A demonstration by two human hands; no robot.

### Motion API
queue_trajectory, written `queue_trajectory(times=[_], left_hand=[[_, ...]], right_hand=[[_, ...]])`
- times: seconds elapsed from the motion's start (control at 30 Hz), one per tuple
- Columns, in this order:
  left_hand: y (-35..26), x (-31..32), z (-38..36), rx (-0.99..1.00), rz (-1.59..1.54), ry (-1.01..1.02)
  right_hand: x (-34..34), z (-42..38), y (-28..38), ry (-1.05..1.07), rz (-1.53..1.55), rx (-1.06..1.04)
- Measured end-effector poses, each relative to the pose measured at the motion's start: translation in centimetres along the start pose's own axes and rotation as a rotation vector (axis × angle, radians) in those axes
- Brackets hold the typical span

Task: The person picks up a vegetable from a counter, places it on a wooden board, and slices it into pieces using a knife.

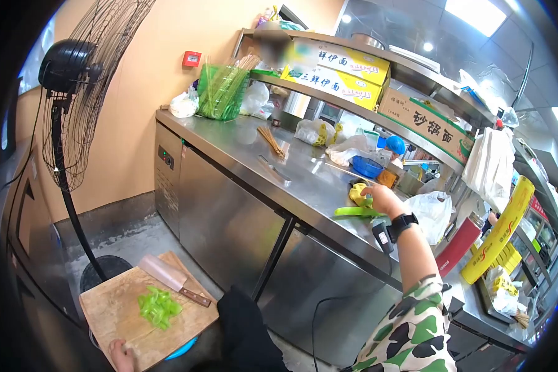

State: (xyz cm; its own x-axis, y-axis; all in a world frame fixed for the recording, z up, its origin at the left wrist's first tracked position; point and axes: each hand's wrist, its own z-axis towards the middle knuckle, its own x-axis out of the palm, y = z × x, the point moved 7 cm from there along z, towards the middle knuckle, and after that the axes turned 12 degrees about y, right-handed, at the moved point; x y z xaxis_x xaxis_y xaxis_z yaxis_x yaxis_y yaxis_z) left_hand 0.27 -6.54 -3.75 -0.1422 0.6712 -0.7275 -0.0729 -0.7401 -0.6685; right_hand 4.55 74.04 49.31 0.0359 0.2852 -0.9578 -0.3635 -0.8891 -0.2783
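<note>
My left hand (121, 354) is at the near left corner of the wooden cutting board (108, 300), its fingers closed on the edge. Chopped green pieces (159, 307) lie in the middle of the board. Behind them rests a cleaver (162, 273), its wooden handle toward the right. My right hand (384, 201), with a black watch on the wrist, reaches over the steel counter (229, 139). Its fingers are closed beside a crumpled yellow item (357, 193) and a long bright green item (353, 211); what they hold is too small to name.
A black fan (68, 65) stands at the left. Wooden sticks (271, 142), a green basket (220, 93), a blue basket (367, 166) and plastic bags (431, 211) are on the counter. A red cylinder (459, 243) and a black device with a cable (382, 238) are near my right arm.
</note>
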Motion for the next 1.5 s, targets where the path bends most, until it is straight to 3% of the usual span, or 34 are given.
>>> queue_trajectory(times=[0.03, 0.27, 0.33, 0.47, 0.53, 0.6, 0.67, 0.8, 0.83, 0.97, 1.0, 1.1, 1.17, 1.2, 1.27, 1.3, 1.4, 1.47, 1.5], left_hand=[[0.2, 0.0, -0.1, -0.004, 0.01, -0.006], [0.2, 0.0, -0.5, 0.053, 0.001, -0.029], [0.1, 0.0, -0.6, 0.082, 0.032, -0.045], [1.5, -0.1, 0.9, -0.001, -0.139, 0.045], [1.9, 0.0, 1.8, -0.035, -0.247, 0.131], [-1.6, -1.3, 2.0, -0.011, -0.348, 0.069], [-7.0, -3.3, 1.8, 0.032, -0.462, 0.025], [-22.6, -11.4, -0.3, 0.234, -0.44, -0.07], [-25.3, -12.8, -0.3, 0.311, -0.285, -0.114], [-32.3, -15.9, -0.8, 0.437, -0.167, -0.194], [-32.3, -15.1, -0.7, 0.45, -0.167, -0.214], [-29.3, -10.0, -0.6, 0.226, -0.718, 0.292], [-24.9, -8.3, -1.2, 0.078, -0.782, 0.105], [-22.9, -7.3, -1.3, 0.014, -0.815, 0.017], [-18.3, -5.8, -1.2, -0.14, -1.155, -0.134], [-17.1, -5.6, -0.8, -0.145, -1.297, -0.194], [-15.1, -4.0, -0.5, -0.287, -1.898, -0.22], [-14.2, -2.1, -0.7, -0.426, -2.043, -0.192], [-13.6, -0.7, -1.1, -0.493, -2.066, -0.168]], right_hand=[[0.5, -0.1, 0.4, 0.141, -0.045, 0.044], [0.0, 0.7, 0.8, 0.036, -0.149, 0.051], [-2.2, 0.8, 0.9, -0.182, -0.151, 0.045], [-12.2, -3.1, 3.5, -0.884, 0.088, -0.098], [-17.7, -5.9, 6.1, -1.039, 0.461, -0.274], [-21.5, -9.8, 10.6, -1.127, 0.614, -0.414], [-23.1, -12.1, 14.8, -1.093, 0.938, -0.699], [-21.0, -14.9, 24.6, -0.892, 1.109, -0.982], [-19.9, -15.1, 27.3, -0.801, 1.19, -1.056], [-14.0, -16.1, 39.4, -0.276, 1.483, -1.244], [-12.4, -16.6, 42.3, -0.111, 1.541, -1.255], [-8.1, -17.5, 49.5, 0.116, 1.493, -1.353], [-6.5, -17.4, 52.3, 0.238, 1.469, -1.391], [-4.8, -16.3, 53.0, 0.201, 1.484, -1.413], [-0.8, -13.9, 54.6, 0.292, 1.524, -1.352], [2.1, -13.4, 55.7, 0.285, 1.335, -1.352], [12.9, -14.9, 58.8, 0.277, 0.9, -1.392], [17.0, -16.7, 60.0, 0.061, 0.863, -1.45], [18.5, -16.9, 61.0, 0.372, 0.972, -1.423]])
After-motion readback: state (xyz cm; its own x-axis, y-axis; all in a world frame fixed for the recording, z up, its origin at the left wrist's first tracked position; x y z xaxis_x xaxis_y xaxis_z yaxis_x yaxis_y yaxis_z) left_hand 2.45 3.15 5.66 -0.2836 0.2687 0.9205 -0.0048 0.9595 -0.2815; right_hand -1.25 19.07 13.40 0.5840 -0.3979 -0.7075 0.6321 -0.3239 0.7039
